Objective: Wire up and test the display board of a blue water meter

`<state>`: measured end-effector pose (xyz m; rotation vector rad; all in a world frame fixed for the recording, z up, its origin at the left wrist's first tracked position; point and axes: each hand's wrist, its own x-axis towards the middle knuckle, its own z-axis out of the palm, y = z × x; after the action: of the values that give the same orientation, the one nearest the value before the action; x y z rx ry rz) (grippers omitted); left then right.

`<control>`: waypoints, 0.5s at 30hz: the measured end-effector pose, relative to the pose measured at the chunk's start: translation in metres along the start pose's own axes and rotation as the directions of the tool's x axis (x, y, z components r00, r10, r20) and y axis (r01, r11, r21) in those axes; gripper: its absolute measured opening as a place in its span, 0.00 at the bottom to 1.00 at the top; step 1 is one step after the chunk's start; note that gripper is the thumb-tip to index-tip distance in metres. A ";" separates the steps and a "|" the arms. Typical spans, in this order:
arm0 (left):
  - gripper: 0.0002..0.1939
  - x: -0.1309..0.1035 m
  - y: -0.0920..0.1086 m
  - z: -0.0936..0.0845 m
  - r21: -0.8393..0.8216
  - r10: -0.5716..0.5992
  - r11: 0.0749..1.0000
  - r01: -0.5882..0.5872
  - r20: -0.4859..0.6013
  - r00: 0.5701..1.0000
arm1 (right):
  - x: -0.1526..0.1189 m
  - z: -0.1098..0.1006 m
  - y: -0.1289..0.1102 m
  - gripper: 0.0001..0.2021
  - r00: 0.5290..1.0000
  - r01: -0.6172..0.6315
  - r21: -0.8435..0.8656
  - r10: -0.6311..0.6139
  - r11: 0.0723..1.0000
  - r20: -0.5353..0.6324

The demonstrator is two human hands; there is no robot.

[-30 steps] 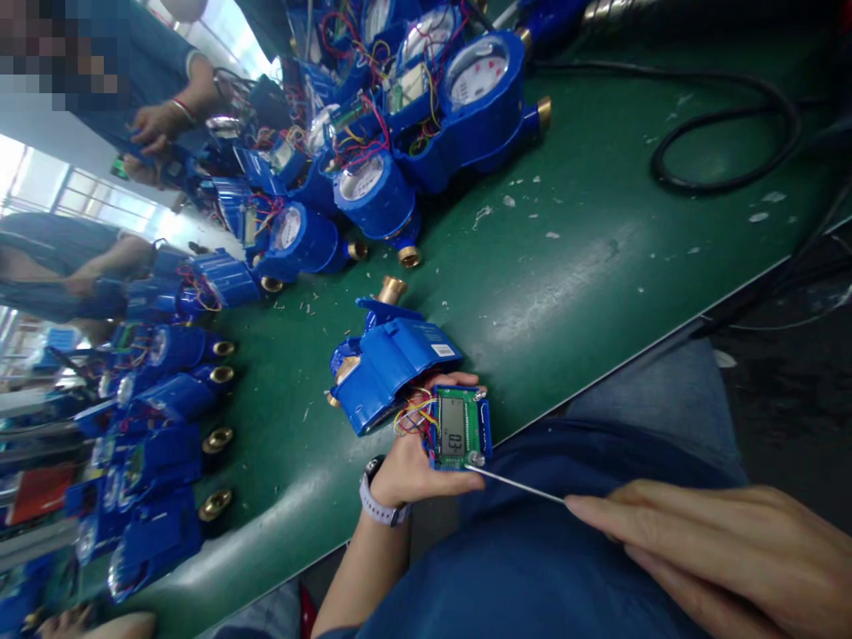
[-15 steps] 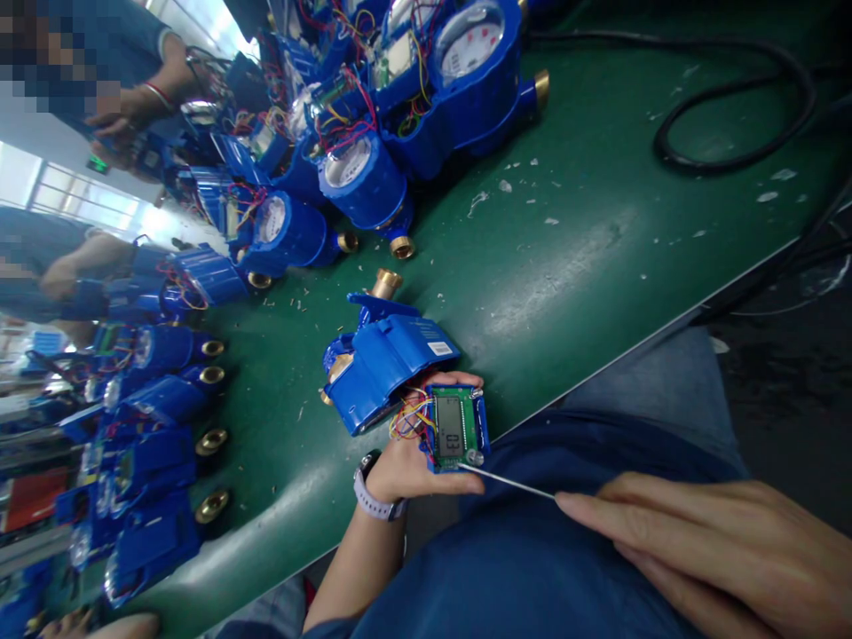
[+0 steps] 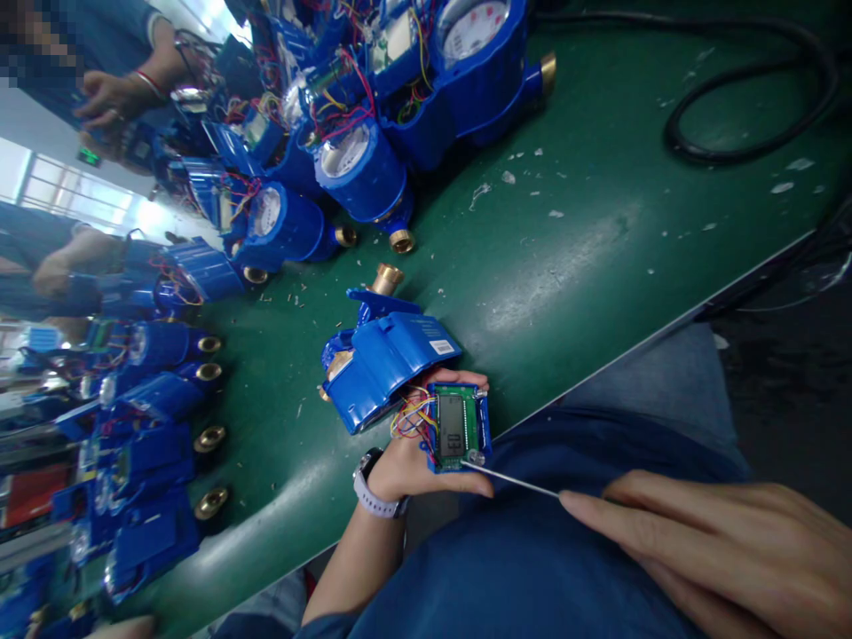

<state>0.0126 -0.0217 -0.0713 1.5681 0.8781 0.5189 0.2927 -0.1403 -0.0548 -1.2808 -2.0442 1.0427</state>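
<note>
My left hand (image 3: 416,469), palm up, supports a display module (image 3: 453,428): a green circuit board with a grey LCD in a blue housing. Red, yellow and white wires (image 3: 409,413) run from its left side towards a blue water meter (image 3: 390,355) with a brass threaded end, lying on the bench. Between the fingers of my right hand (image 3: 719,541) is a thin metal rod (image 3: 516,480). Its tip touches or nearly touches the board's lower edge, beside a small round clear part (image 3: 476,457). The rod's handle end is hidden by my hand.
Several blue water meters (image 3: 363,173) with loose wires crowd the far side and left of the green bench (image 3: 552,275). A black cable (image 3: 752,160) loops at the upper right. Across the bench are co-workers' hands (image 3: 116,98). The bench edge (image 3: 639,351) runs along my lap.
The view has shifted slightly. My right hand, the rod and the module sit a touch further right in the picture. Both grips look the same, and the rod tip remains at the board's lower edge.
</note>
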 end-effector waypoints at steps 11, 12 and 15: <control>0.45 0.002 0.004 0.000 0.169 0.084 0.981 -0.091 0.044 0.995 | -0.004 0.001 0.002 0.34 0.990 0.107 -0.110 -0.096 0.988 0.101; 0.46 0.002 0.004 0.001 0.165 0.095 0.981 -0.101 0.042 0.995 | -0.004 0.002 0.002 0.34 0.990 0.113 -0.115 -0.102 0.987 0.098; 0.47 0.002 0.003 0.003 0.115 0.089 0.989 -0.092 0.034 0.995 | -0.004 0.004 0.001 0.35 0.990 0.119 -0.132 -0.107 0.984 0.092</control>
<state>0.0173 -0.0221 -0.0689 1.7240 0.8307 0.5157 0.2920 -0.1446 -0.0576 -1.1884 -2.2595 0.9333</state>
